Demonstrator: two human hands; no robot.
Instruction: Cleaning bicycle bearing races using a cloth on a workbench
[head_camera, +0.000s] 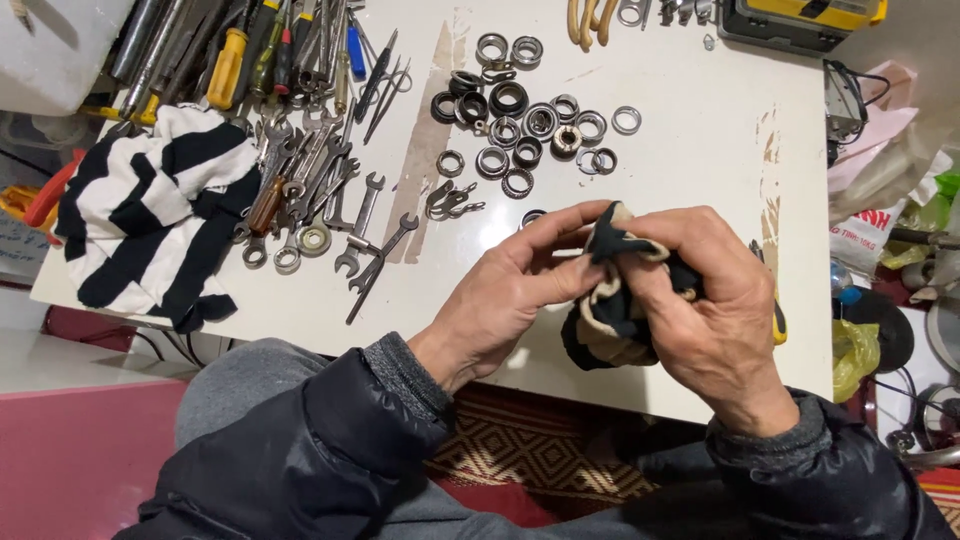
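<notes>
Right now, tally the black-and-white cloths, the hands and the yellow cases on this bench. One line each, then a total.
Black-and-white cloths: 2, a spread cloth on the table and a held cloth
Hands: 2, left hand and right hand, both gripping the held cloth
Yellow case: 1
Total: 5

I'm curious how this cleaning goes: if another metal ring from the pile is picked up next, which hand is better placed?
Probably the left hand: only its fingertips pinch the black-and-cream cloth, and it lies nearer the loose steel bearing rings. The right hand is wrapped around the cloth.
</notes>
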